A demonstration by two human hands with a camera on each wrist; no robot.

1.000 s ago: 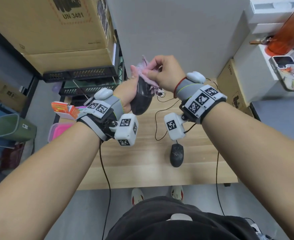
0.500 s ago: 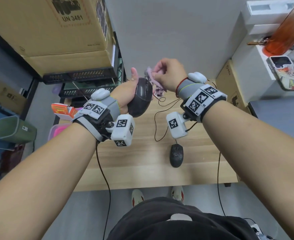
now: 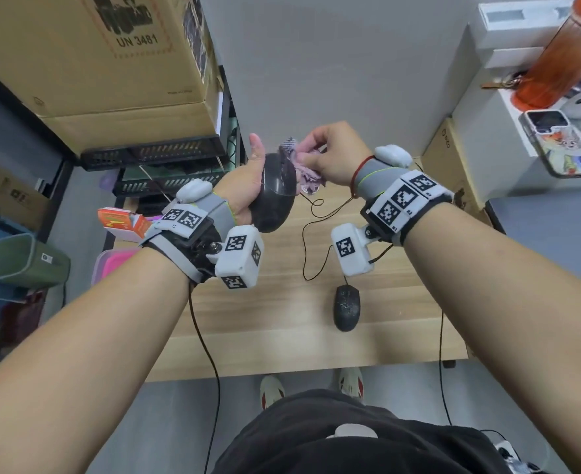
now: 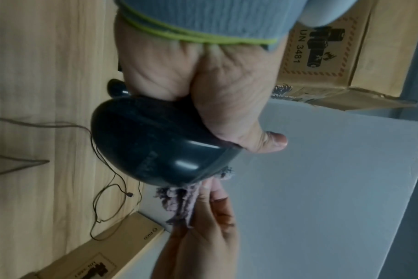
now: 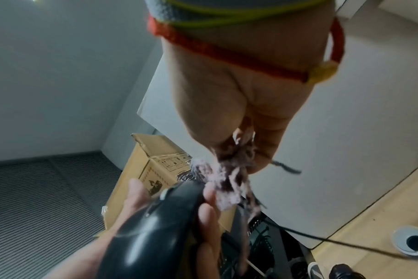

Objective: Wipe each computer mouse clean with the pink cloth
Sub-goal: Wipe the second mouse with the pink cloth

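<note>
Cloth: my right hand (image 3: 333,155) pinches the frayed pink fabric cloth (image 3: 302,165) against the front end of the glossy black plastic mouse (image 3: 275,196); a second ago the cloth lay over the mouse's upper side, and it has since slid to the tip.

Mouse in hand: my left hand (image 3: 244,189) is clenched round the black mouse from behind, thumb up, holding it raised above the light wooden desk (image 3: 282,336).

Meaning: I judge the back of this mouse wiped and the nose being finished; the sides under my left fingers (image 5: 208,213) are probably untouched.

Second mouse: a smaller matte black corded mouse (image 3: 347,307) lies on the desk near its front edge, apparently not yet wiped.

Edges: the grey wall (image 3: 316,63) stands close behind both hands; stacked black trays (image 3: 152,155) and a brown cardboard box (image 3: 111,56) crowd my left side.

Room: the desk below my hands is bare except for thin black cables (image 3: 311,230), which could snag when I lower the mouse.
</note>
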